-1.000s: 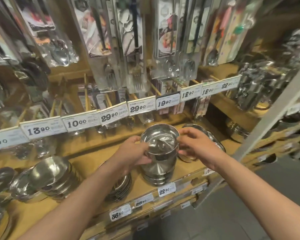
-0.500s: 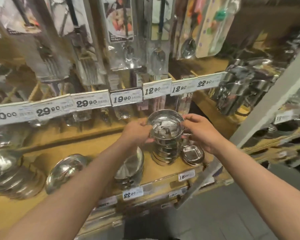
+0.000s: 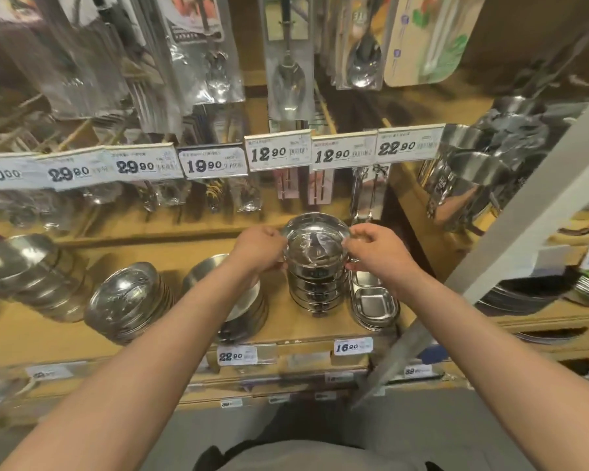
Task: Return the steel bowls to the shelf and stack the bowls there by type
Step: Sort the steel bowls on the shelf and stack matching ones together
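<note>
A stack of small steel bowls (image 3: 315, 283) stands on the wooden shelf (image 3: 286, 329). My left hand (image 3: 257, 249) grips the left rim of the top bowl (image 3: 315, 237), and my right hand (image 3: 376, 253) grips its right rim. Left of the stack sits a pile of wider steel bowls (image 3: 245, 314), partly hidden by my left forearm. Further left, tilted stacks of larger bowls (image 3: 126, 302) lean on the shelf.
Stacked rectangular steel trays (image 3: 374, 304) sit right beside the bowl stack. Price tags (image 3: 344, 153) and packaged spoons and forks hang above. A slanted grey post (image 3: 510, 232) crosses on the right, with steel pots (image 3: 473, 178) behind it.
The view has shifted right and closer along the shelf. Both hands stay on the top bowl's rim, which now sits lower on the stack beside the rectangular trays.
</note>
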{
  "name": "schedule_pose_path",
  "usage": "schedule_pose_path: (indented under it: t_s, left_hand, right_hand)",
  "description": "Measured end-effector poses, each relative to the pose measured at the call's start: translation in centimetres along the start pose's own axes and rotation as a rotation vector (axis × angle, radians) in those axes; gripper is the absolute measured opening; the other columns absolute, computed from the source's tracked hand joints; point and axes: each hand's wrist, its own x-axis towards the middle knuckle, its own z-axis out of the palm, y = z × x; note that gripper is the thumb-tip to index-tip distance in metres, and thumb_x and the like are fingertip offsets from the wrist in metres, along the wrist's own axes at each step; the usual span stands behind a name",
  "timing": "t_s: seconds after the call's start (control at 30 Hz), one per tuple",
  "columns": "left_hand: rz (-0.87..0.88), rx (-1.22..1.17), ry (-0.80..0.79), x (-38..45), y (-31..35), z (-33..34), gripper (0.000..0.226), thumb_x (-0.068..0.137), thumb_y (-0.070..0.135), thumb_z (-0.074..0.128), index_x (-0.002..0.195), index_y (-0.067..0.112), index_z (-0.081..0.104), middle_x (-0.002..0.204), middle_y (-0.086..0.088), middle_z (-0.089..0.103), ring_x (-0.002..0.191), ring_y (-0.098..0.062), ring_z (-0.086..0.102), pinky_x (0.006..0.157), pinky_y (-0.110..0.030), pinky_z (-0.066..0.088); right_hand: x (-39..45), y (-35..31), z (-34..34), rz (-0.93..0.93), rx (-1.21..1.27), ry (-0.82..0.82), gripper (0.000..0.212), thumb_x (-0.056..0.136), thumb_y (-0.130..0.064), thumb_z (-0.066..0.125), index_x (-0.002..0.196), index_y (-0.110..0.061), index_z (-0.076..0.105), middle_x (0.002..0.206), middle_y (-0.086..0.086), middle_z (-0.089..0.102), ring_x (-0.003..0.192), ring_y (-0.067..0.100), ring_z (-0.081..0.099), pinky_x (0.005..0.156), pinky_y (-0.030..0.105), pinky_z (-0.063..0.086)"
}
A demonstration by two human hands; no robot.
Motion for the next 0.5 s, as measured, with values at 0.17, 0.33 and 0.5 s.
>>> schedule_pose_path:
  t_s: [0.17, 0.33, 0.5]
  left_hand:
    - [0.01, 0.02, 0.034, 0.8, -0.7, 0.4, 0.021, 0.1, 0.011, 0.058, 0.103, -0.006, 0.07, 0.094, -0.013, 0.07, 0.068, -0.015, 0.062, 0.055, -0.023, 0.058]
    - [0.032, 0.04, 0.027, 1.1, -1.1, 1.0, 0.017, 0.101, 0.013, 0.058, 0.1, 0.002, 0.071, 0.094, -0.009, 0.069, 0.07, -0.016, 0.062, 0.065, -0.03, 0.064]
    - [0.034, 0.024, -0.003, 1.7, -1.7, 1.4, 0.018, 0.101, 0.012, 0.058, 0.104, -0.002, 0.067, 0.099, -0.009, 0.063, 0.069, -0.015, 0.062, 0.078, -0.037, 0.064]
  right_hand:
    - [0.4, 0.6, -0.1, 0.006, -0.024, -0.012, 0.019, 0.091, -0.021, 0.066, 0.109, -0.017, 0.068, 0.102, 0.004, 0.071, 0.089, 0.018, 0.073, 0.082, 0.043, 0.063]
    - [0.7, 1.2, 0.0, 0.022, -0.003, -0.004, 0.012, 0.091, -0.016, 0.066, 0.102, -0.016, 0.069, 0.097, 0.005, 0.071, 0.087, 0.018, 0.071, 0.082, 0.042, 0.063]
    - [0.5, 1.7, 0.1, 0.045, 0.028, 0.004, 0.016, 0.092, -0.013, 0.066, 0.108, -0.011, 0.068, 0.104, 0.008, 0.07, 0.096, 0.02, 0.07, 0.084, 0.039, 0.063]
